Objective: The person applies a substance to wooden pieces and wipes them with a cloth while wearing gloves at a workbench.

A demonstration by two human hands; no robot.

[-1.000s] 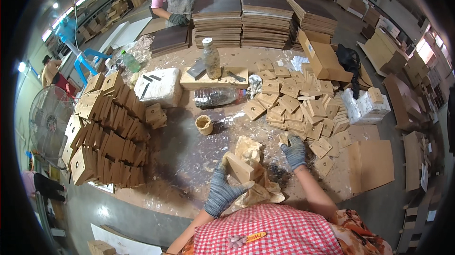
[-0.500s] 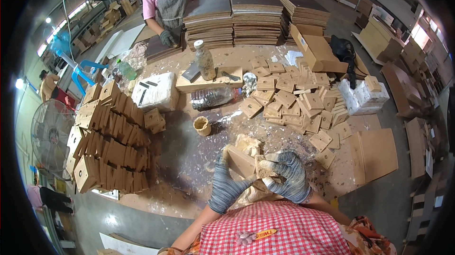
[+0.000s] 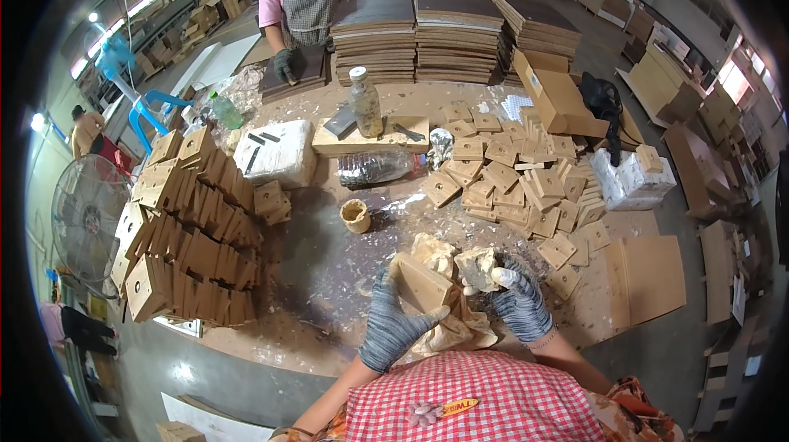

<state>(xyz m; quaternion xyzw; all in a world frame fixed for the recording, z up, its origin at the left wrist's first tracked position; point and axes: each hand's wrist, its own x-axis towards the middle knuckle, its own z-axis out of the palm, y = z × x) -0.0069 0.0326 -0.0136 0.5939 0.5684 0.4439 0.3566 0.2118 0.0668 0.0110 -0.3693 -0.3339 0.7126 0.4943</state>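
My left hand (image 3: 388, 329), in a grey knitted glove, is closed around a flat wooden block (image 3: 421, 284), held tilted above the table near my apron. Just to its right, my right hand (image 3: 523, 302), gloved alike with pale stained fingertips, pinches a stained, crumpled pale rag (image 3: 477, 269). The rag is apart from the block's right edge. Below and behind both hands lies a bunched cream cloth (image 3: 464, 325), partly covered by them. Beyond the block stands a small crusted cup (image 3: 355, 216) of tan paste.
Stacked drilled blocks (image 3: 193, 232) rise at the left; a loose heap of blocks (image 3: 501, 175) spreads at the right. A bottle (image 3: 365, 105) stands on a wooden board (image 3: 329, 145). Across the table, a co-worker's gloved hand (image 3: 284, 66) rests on a dark panel, beside stacked panels (image 3: 374, 39).
My right hand has drawn away to the right from the block's edge, turning the rag into view. My left hand keeps hold of the block. The view has shifted slightly.
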